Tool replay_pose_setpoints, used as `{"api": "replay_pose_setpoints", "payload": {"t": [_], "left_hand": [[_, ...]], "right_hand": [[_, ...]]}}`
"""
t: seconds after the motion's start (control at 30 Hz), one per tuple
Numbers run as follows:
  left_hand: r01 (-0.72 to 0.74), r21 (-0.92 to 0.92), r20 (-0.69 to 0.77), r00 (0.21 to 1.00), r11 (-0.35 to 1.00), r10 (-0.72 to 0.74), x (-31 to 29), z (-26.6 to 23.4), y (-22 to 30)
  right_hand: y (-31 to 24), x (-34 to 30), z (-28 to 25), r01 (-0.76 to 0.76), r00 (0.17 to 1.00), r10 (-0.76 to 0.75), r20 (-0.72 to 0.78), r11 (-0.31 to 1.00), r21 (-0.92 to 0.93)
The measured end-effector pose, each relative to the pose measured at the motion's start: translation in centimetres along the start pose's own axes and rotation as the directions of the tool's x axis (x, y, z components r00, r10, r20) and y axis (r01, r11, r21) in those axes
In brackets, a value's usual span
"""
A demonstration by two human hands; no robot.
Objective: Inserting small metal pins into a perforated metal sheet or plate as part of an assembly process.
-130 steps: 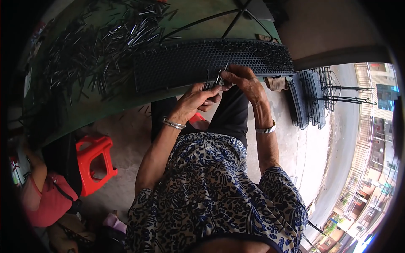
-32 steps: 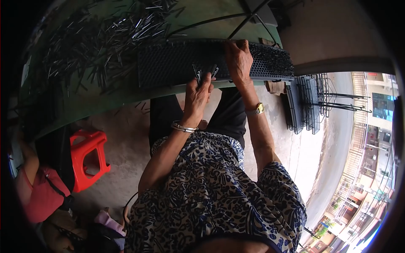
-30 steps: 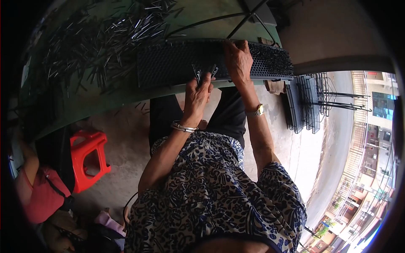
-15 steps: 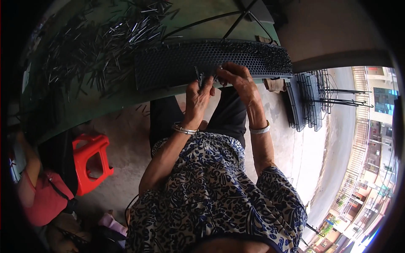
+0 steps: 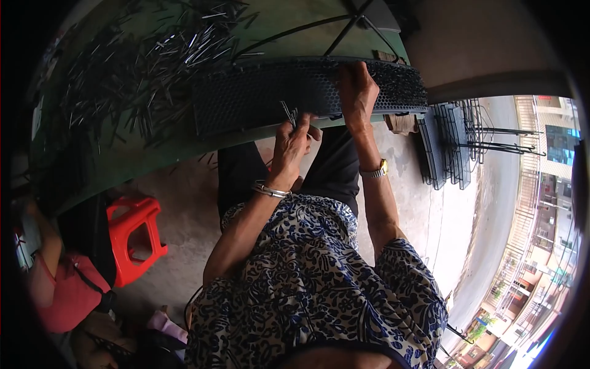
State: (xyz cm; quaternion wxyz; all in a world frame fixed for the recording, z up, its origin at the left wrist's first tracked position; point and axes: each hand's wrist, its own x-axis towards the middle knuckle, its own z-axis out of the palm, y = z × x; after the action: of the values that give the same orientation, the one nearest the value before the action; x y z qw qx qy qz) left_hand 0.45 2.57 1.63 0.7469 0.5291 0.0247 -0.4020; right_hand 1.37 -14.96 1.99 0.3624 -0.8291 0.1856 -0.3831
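Observation:
A long dark tray (image 5: 252, 95) full of small round holes lies along the near edge of the green table. My left hand (image 5: 294, 144), just below the tray's front edge, is closed around several thin dark metal pins (image 5: 287, 112) that poke up past its fingers. Over the right half of the tray, my right hand (image 5: 358, 92) points its pinched fingertips down at the holes. Whatever those fingertips pinch is hidden. Small dark pieces (image 5: 399, 82) crowd the holes at the tray's right end.
A heap of loose metal pins (image 5: 147, 74) covers the left of the green table (image 5: 153, 163). Thin black bars (image 5: 344, 38) cross behind the tray. Black wire racks (image 5: 452, 144) stand at the right. At the left are a red plastic stool (image 5: 135, 240) and another person in pink (image 5: 74, 289).
My right hand has moved away from my left hand, up and to the right onto the tray's holes. My left hand stays nearly in place, still holding the pins.

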Motion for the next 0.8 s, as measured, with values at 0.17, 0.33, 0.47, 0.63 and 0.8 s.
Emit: {"api": "replay_pose_setpoints", "payload": {"t": [0.17,0.33,0.47,0.63,0.8], "left_hand": [[0.019,-0.118,0.041,0.999,0.993,-0.015,0.7,-0.5,-0.7],[0.082,-0.127,0.014,0.997,0.989,-0.081,0.1,-0.2,0.1],[0.035,-0.137,0.08,0.997,0.99,-0.025,0.5,-0.6,-0.4],[-0.001,-0.169,0.07,0.997,0.986,0.013,0.5,-0.5,-0.9],[-0.074,-0.15,0.087,0.992,0.986,0.088,0.2,-0.5,-0.6]], "right_hand": [[1.0,-0.1,1.0,0.088,0.994,-0.077,0.077,0.985,-0.146],[0.2,0.0,1.4,0.176,0.982,-0.148,0.114,0.937,-0.302],[-0.1,0.0,1.2,0.154,0.983,-0.088,0.163,0.876,-0.458],[-0.4,-1.1,0.4,0.21,0.974,-0.139,0.176,0.846,-0.49],[-1.8,-2.8,-2.2,0.064,0.92,0.003,0.393,0.986,-0.157]]}}
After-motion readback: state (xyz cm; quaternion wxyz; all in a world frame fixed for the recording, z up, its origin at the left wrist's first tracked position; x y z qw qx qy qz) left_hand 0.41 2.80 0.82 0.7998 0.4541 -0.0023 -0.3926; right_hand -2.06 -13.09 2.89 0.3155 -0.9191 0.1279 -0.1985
